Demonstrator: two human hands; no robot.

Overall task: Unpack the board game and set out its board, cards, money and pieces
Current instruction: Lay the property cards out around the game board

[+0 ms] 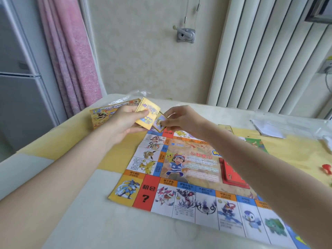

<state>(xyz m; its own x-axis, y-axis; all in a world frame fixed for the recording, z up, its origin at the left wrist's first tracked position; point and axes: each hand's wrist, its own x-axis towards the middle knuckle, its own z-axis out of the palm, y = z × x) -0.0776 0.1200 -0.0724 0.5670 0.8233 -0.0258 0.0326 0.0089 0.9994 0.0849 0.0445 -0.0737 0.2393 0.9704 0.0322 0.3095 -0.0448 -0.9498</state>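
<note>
The paper game board [188, 180] lies unfolded on the table, its squares showing cartoon creatures. A red card stack [231, 173] sits on the board's middle right. My left hand [125, 124] grips a yellow deck of cards [148, 112] above the board's far corner. My right hand [181, 117] pinches a single card [159, 123] right beside the deck. The yellow game box [106, 114] lies behind my left hand. A small red piece [327, 168] rests at the far right.
A yellow-and-white cloth covers the table [75, 203]. Clear plastic wrapping [140, 93] lies behind the box. White paper and plastic [267, 127] sit at the back right, a green sheet [256, 143] beside my right arm. Pink curtain, radiator and wall stand behind.
</note>
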